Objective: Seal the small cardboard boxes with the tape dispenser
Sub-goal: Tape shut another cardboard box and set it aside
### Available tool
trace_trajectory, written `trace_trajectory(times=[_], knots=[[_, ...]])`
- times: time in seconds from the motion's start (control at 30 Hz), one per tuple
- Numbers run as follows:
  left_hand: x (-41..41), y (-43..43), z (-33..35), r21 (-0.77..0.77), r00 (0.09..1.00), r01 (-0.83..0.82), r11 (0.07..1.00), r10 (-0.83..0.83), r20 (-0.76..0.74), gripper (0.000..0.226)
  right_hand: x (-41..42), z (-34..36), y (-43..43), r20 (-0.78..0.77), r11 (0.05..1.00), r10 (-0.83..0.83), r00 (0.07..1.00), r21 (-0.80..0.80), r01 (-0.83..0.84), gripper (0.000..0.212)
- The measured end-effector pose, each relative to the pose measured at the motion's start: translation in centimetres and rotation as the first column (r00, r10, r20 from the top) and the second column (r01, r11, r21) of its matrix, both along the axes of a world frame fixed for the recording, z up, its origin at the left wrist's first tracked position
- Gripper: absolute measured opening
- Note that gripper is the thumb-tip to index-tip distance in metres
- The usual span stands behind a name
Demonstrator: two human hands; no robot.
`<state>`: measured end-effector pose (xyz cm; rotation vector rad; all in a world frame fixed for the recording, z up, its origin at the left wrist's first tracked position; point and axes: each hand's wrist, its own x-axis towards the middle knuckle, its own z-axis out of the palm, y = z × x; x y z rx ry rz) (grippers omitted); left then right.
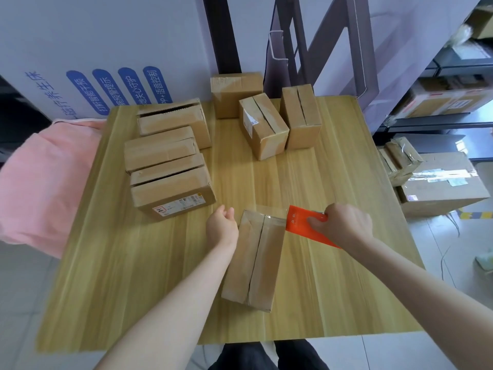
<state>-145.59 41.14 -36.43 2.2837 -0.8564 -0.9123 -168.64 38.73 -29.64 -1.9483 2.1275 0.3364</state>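
A small cardboard box (253, 260) lies lengthwise on the wooden table (333, 289) in front of me, its top flaps closed along a centre seam. Clear tape shines at its far end. My right hand (344, 225) grips an orange tape dispenser (301, 222) just right of the box's far end. My left hand (222, 225) rests against the box's far left corner, fingers loosely apart, holding nothing.
Three flat boxes (170, 156) lie in a row at the left of the table. Three more boxes (264, 124) stand at the back. A pink cloth (40, 182) hangs off the left edge. Larger cartons (437, 188) sit on the floor at right.
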Motion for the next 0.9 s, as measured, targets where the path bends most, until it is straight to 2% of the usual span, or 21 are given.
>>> trace_trajectory(times=[0.07,0.13,0.2,0.57,0.8,0.9], knots=[[-0.9,0.9,0.3,-0.089,0.996,0.086,0.992,-0.084,0.029,0.039,0.1,0.1,0.1,-0.002,1.0,0.005,1.0,0.007,-0.005,0.046],[-2.1,1.8,0.4,-0.069,0.977,0.212,0.975,-0.213,-0.002,0.043,0.3,0.3,0.0,-0.009,1.0,0.024,1.0,0.012,-0.024,0.045],[-2.7,2.3,0.3,-0.044,0.967,0.253,0.966,-0.253,0.006,0.045,0.7,0.5,-0.3,-0.022,0.999,0.052,0.998,0.018,-0.051,0.043],[-2.6,2.2,-1.2,-0.038,0.952,0.28,0.959,-0.273,0.139,0.039,2.3,1.3,-1.2,-0.043,0.991,0.136,0.99,-0.013,-0.136,0.031],[-2.7,2.1,-1.6,-0.035,0.963,0.254,0.967,-0.249,0.103,0.039,4.3,-0.1,-0.6,-0.097,0.979,0.206,0.974,0.011,-0.206,0.027],[-2.7,2.1,-1.8,-0.041,0.975,0.213,0.976,-0.211,0.065,0.039,4.2,-1.6,-0.4,-0.048,0.991,0.132,0.99,0.044,-0.13,0.029]])
